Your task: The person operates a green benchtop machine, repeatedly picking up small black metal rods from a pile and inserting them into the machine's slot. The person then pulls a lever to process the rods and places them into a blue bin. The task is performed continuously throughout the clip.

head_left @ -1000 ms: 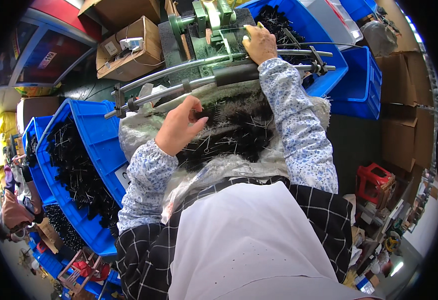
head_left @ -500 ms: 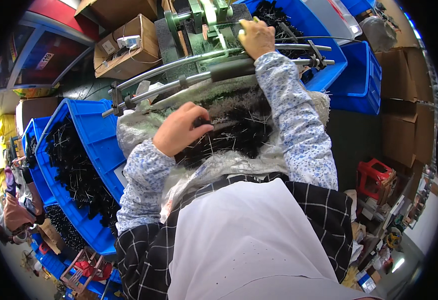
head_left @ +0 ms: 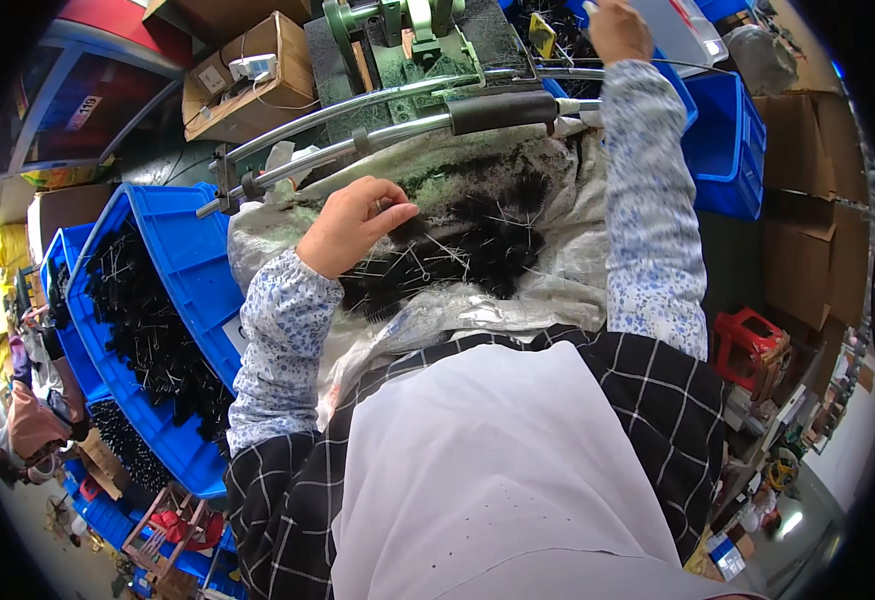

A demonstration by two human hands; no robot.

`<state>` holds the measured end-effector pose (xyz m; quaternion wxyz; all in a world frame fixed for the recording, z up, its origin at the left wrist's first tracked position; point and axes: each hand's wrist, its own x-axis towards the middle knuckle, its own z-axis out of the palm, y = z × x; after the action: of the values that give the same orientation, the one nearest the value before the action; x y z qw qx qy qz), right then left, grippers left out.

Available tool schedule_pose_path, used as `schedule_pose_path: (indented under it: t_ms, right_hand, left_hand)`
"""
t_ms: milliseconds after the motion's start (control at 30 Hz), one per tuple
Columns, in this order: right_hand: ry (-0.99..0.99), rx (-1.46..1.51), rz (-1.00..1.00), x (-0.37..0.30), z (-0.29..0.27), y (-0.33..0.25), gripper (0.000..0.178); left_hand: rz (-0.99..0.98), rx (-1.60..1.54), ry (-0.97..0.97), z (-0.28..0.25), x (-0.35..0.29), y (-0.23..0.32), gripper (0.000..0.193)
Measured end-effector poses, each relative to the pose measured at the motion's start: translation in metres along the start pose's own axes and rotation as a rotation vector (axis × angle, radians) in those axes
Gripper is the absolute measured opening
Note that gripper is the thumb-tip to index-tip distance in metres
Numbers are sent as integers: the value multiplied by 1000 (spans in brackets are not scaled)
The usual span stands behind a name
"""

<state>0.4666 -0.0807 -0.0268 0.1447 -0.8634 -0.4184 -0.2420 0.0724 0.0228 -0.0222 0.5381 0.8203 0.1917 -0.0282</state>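
My left hand point(head_left: 356, 228) hovers over the left part of a pile of black bristle brushes with thin wire stems point(head_left: 458, 255). Its fingers are curled in toward the thumb, and whatever they hold is hidden. The pile lies on a whitish woven sack point(head_left: 573, 270) across my lap. Stretched far forward to the right, my right hand point(head_left: 622, 32) is above a blue bin of dark brushes, at the picture's upper edge. Its fingers are mostly cut off or hidden, with one pale fingertip showing. Ahead of me stands a green machine point(head_left: 398, 70).
Curved metal rails point(head_left: 318, 155) with a black foam sleeve point(head_left: 503, 112) run between me and the machine. Blue bins of brushes point(head_left: 173, 250) stand at my left. On the right are another blue bin point(head_left: 723, 150), cardboard point(head_left: 798, 240) and a red stool point(head_left: 751, 350).
My right hand has moved from the machine rightward to the bin. My left hand has shifted slightly up and left; the black piece seen in its fingers earlier no longer shows.
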Motion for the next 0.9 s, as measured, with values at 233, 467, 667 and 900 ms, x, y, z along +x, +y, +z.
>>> schedule_pose_path:
  t_ms: [233,467,667,900]
  right_hand:
    - [-1102,833,-115,-131,-78,-121,29]
    - [-1480,1426,306,-165,-90,-153,25]
    - [-68,429,-234,-87,-43,-115,19]
    - [-156,4,-130,-43,19,-102,21]
  left_hand:
    - [126,9,29,10,3,15,19]
    - [179,41,27,13,-5,15,26]
    - [139,-41,219,2,-17,13,25]
    - [171,11,22,20,-10,19,27]
